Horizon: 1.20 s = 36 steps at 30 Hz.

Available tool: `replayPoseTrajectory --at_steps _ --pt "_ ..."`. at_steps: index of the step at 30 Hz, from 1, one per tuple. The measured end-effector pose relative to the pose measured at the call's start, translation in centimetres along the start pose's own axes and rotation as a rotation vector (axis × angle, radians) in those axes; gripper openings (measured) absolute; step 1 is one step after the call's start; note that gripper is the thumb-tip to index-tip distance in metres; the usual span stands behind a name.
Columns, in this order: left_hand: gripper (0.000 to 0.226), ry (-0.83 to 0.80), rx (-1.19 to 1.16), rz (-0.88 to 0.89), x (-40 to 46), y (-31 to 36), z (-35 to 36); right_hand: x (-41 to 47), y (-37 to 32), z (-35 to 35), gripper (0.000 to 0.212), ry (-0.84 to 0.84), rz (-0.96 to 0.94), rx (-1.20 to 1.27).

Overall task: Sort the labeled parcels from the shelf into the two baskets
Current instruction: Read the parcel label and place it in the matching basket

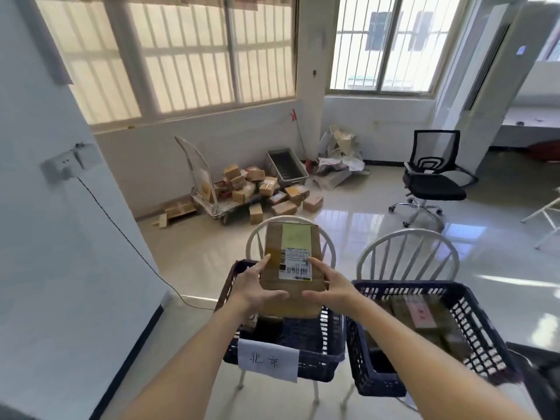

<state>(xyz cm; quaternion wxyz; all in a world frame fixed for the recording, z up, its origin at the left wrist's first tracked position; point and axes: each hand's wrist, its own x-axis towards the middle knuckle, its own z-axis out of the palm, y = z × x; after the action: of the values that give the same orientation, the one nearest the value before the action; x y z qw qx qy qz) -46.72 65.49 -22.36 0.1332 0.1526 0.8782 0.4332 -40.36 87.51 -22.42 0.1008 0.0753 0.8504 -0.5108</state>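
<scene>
Parcel (292,262) over left basket (327,362), office chair (433,180) behind, boxes (263,189) beyond

floor (348,231): pale glossy tiles that mirror the window light; it bears everything below, each placed against the black mesh-backed swivel office chair (431,177) standing on it at the far right.
two white metal spindle-back chairs (406,256): on the floor nearer the camera than the office chair, side by side; each seat bears a dark blue plastic lattice basket (472,316).
low flat trolley (218,204): far left of the office chair, by the wall.
small brown cardboard boxes (285,204): heaped on and around the trolley.
grey plastic tub (286,168): left of the office chair, tilted against the wall.
crumpled white packing paper (339,162): between tub and office chair.
</scene>
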Motion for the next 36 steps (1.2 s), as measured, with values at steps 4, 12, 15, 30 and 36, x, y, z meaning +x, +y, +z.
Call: replayPoseTrajectory --at_steps 4,12,15,30,36 --pt "0.115 -0.080 0.070 -0.041 5.6 -4.0 5.1 4.5 6.5 0.5 0.092 -0.010 0.073 -0.018" --pt "0.116 -0.246 0.089 -0.140 13.4 -11.6 14.9 11.9 18.3 1.7 0.096 -0.038 0.283 -0.008" --pt "0.117 -0.285 0.091 -0.185 15.3 -14.2 17.6 13.9 21.8 2.5 0.098 -0.050 0.327 -0.025" --pt "0.123 -0.409 0.128 -0.230 23.5 -26.6 28.6 22.2 34.5 9.1 0.103 -0.056 0.598 -0.089" --pt "0.120 -0.435 0.129 -0.217 24.6 -29.1 30.9 23.7 36.3 10.2 0.101 -0.066 0.672 -0.121"
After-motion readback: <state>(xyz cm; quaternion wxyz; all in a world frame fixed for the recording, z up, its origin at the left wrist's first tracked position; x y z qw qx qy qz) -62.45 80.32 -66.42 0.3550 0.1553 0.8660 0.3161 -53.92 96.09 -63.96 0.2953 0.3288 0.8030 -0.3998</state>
